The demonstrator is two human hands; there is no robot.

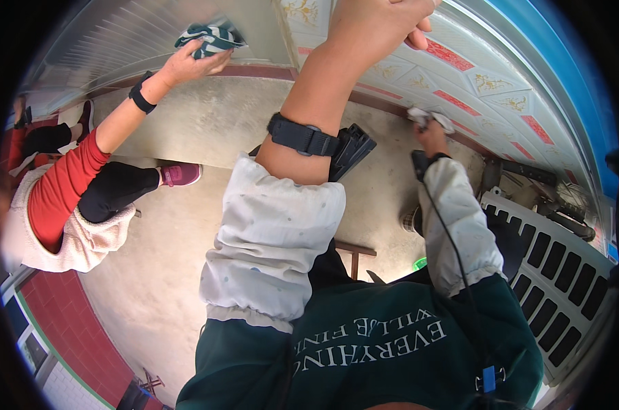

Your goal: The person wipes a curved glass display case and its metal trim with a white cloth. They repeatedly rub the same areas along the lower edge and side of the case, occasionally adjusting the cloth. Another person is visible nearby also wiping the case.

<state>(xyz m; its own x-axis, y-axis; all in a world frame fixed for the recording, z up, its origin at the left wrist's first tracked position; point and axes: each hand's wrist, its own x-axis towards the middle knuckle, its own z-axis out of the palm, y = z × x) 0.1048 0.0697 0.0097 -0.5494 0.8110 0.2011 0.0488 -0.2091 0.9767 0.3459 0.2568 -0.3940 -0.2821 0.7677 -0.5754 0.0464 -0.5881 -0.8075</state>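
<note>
My left hand (383, 23) is raised in front of a wall of pale patterned tiles (417, 79) with red strips. Its fingers are curled, and the top edge of the view cuts it off, so whether it holds anything is hidden. A black strap (304, 136) with a black device circles that wrist. Lower on the right, my right hand (431, 137) grips a crumpled whitish cloth (435, 117) beside the dark baseboard at the foot of the wall. Pale spotted sleeve covers (276, 230) are on both my forearms, and a black cable runs along the right one.
At left, a co-worker's hand (204, 64) presses a green-and-white striped cloth (212, 38) to a grey panel (150, 31). A slatted light plastic piece (550, 279) and dark metal parts (545, 189) stand at right. A brown stool (356, 252) is by my legs on the concrete floor (155, 251).
</note>
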